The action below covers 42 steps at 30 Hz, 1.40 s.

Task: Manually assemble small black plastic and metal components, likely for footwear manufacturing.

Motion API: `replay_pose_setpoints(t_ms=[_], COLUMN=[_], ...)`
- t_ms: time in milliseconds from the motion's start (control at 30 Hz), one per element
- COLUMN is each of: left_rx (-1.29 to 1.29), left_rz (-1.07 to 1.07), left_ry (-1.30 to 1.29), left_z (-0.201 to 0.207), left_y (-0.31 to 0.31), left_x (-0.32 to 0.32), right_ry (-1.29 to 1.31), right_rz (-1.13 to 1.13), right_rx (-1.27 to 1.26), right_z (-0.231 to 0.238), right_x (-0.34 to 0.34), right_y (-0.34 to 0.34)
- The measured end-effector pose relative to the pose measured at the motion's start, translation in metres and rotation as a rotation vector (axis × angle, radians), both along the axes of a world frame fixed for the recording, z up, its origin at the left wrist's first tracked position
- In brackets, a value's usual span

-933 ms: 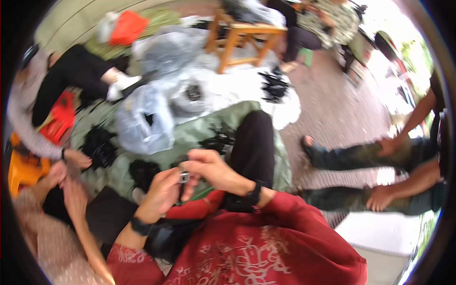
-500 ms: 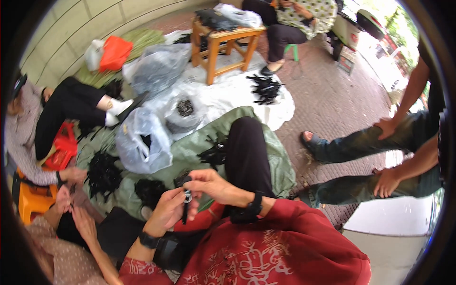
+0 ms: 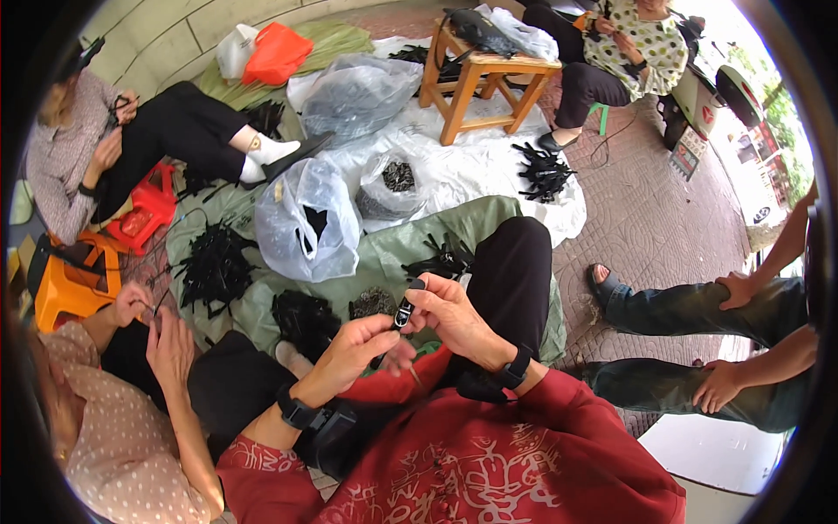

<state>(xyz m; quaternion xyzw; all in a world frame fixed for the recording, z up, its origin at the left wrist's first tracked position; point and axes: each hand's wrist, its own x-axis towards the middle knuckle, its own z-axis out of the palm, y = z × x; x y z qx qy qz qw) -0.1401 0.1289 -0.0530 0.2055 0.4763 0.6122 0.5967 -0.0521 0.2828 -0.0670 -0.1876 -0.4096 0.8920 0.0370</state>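
In front of my red top, both hands meet at a short black strap (image 3: 402, 320) with a silver metal buckle on it. My left hand (image 3: 353, 348) pinches its lower end between thumb and finger; the other fingers are partly hidden and blurred. My right hand (image 3: 456, 319) grips the upper end, fingertips close to the buckle. Just beyond the hands, on the green sheet, lies a small heap of metal pieces (image 3: 374, 301). Beside it sits a pile of black straps (image 3: 305, 323), and more black straps (image 3: 436, 260) lie near my knee.
Left of me, a person in a dotted top (image 3: 131, 419) works with both hands. Another pile of straps (image 3: 216, 266), a clear plastic bag (image 3: 307, 218) and a bag of metal parts (image 3: 384, 203) lie ahead. Beyond stands a wooden stool (image 3: 489, 65). At right are someone's jeans-clad legs (image 3: 672, 306).
My view has shifted, so the surroundings appear farther right. The strap, which hung down below the buckle, is now stretched at a slant between my hands. The person at far left has raised their hands.
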Motion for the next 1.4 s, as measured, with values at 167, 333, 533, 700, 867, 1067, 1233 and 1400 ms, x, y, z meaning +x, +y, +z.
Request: replay_pose_setpoints(t_ms=[167, 333, 533, 700, 867, 1067, 1233, 1400], left_rx=[-0.02, -0.119, -0.052, -0.106, -0.095, -0.036, -0.005, -0.096], left_rz=[0.075, 0.073, 0.072, 0.227, 0.286, 0.299, 0.331, 0.34], left_ry=[0.087, 0.107, 0.105, 0.076, 0.063, 0.077, 0.109, 0.116], left_z=[-0.006, -0.012, -0.018, -0.021, -0.016, -0.009, -0.01, -0.01], left_y=[-0.004, -0.007, -0.007, -0.007, -0.003, -0.003, -0.002, 0.003], left_x=[0.001, 0.001, 0.005, -0.002, -0.006, -0.013, -0.023, -0.027], right_ry=[0.043, 0.028, 0.028, 0.035, 0.096, 0.191, 0.209, -0.111], right_rz=[0.029, 0.151, 0.185, -0.214, -0.484, -0.66, -0.724, -0.661], right_rx=[0.167, 0.404, 0.384, 0.29, 0.401, 0.682, 0.555, 0.306], right_z=[-0.006, 0.003, 0.006, 0.03, 0.062, 0.106, 0.082, -0.072], right_x=[0.002, 0.003, 0.005, 0.017, 0.04, 0.06, 0.047, 0.035], right_y=[-0.006, -0.004, 0.011, 0.085, 0.13, 0.152, 0.198, 0.216])
